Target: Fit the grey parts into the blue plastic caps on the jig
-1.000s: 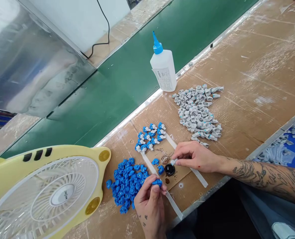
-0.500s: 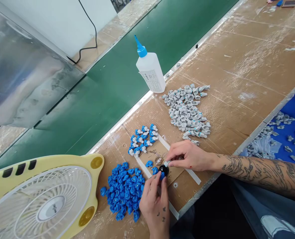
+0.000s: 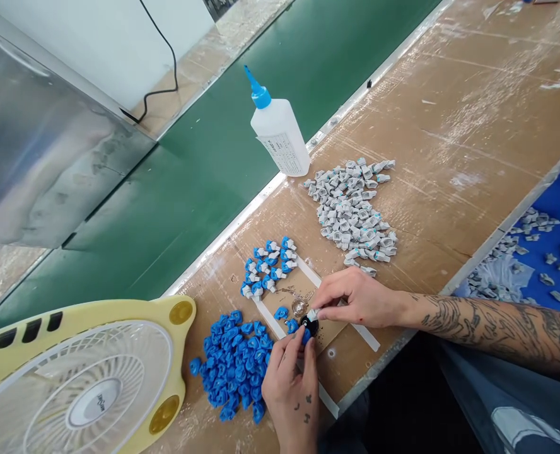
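Note:
My left hand (image 3: pixel 292 381) pinches a small blue plastic piece (image 3: pixel 307 336) between thumb and fingertips. My right hand (image 3: pixel 353 297) is closed on a small grey piece (image 3: pixel 313 314), held at the rim of a little round black dish (image 3: pixel 308 324). A clear, glossy blob (image 3: pixel 299 307) sits on the cardboard (image 3: pixel 334 334) just beyond the dish. Two loose blue pieces (image 3: pixel 280 313) lie beside it. Farther off is a cluster of joined blue-and-grey pieces (image 3: pixel 267 268).
A heap of blue pieces (image 3: pixel 236 366) lies left of my hands, beside a yellow fan (image 3: pixel 180 353). Grey pieces (image 3: pixel 355 211) are piled at the back, near a white bottle with a blue nozzle (image 3: pixel 282 139). A green belt (image 3: pixel 190 183) runs behind. More grey pieces lie in a blue bin (image 3: pixel 559 271).
The whole view has shifted slightly, so things appear a little farther left. Both hands stay at the black dish, holding the same pieces.

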